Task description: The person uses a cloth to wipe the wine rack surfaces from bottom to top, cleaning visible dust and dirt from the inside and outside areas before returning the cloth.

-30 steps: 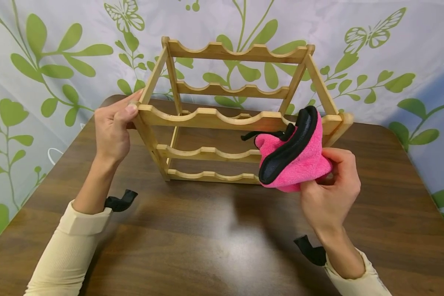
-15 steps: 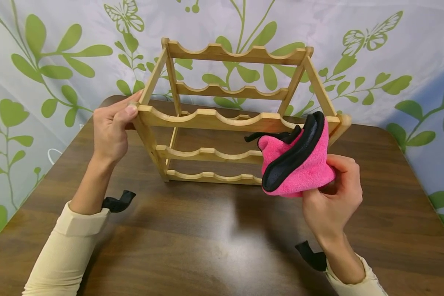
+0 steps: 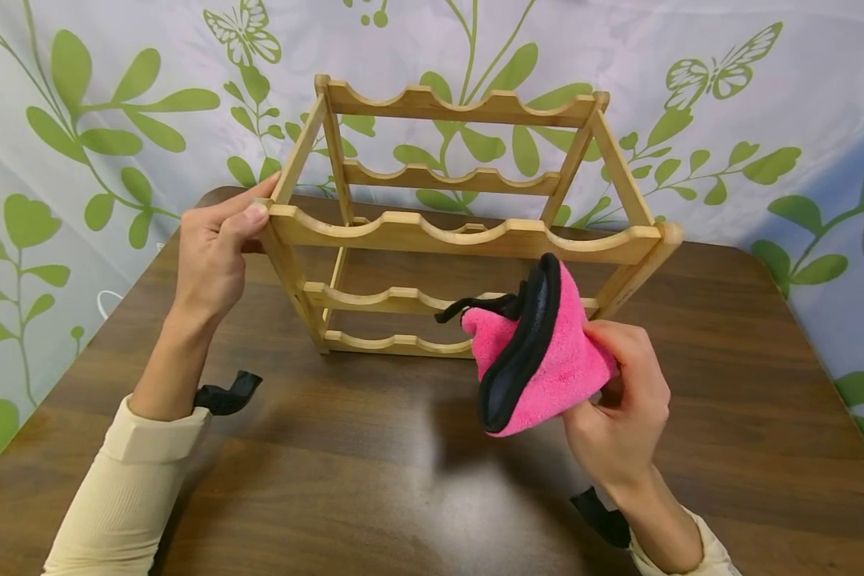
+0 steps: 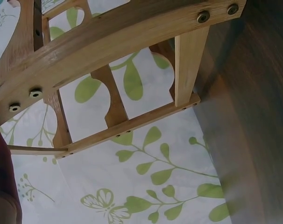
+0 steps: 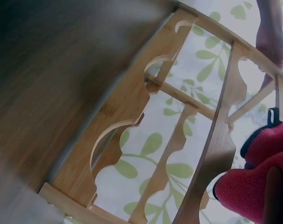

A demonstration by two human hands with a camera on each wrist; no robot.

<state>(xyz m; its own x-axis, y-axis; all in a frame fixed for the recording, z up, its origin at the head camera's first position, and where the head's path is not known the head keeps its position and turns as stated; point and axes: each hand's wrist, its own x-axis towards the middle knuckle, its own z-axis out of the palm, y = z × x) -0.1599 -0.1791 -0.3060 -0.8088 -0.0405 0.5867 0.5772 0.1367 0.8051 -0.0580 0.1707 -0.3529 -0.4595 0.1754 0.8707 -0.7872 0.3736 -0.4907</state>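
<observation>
A light wooden wine rack (image 3: 414, 228) with scalloped rails stands on the table, seen also from its side in the left wrist view. My left hand (image 3: 212, 260) grips its upper front-left corner, thumb on the front. My right hand (image 3: 622, 408) pinches a folded pink plush cloth (image 3: 554, 368) with black edging and a black loop. The cloth hangs in front of the rack's right half, below the top front rail, hiding part of the lower rails. In the right wrist view the cloth (image 5: 253, 191) shows at the right edge, dark fingers against it.
The dark brown wooden table (image 3: 317, 464) extends around the rack. Behind it hangs a pale curtain (image 3: 727, 160) printed with green leaves and butterflies. A thin white cord (image 3: 108, 302) lies at the left table edge. Black straps (image 3: 229, 394) stick out at both wrists.
My right hand has moved the cloth down and left, away from the top front rail, whose right end is now uncovered. The left hand and the rack stay nearly in place.
</observation>
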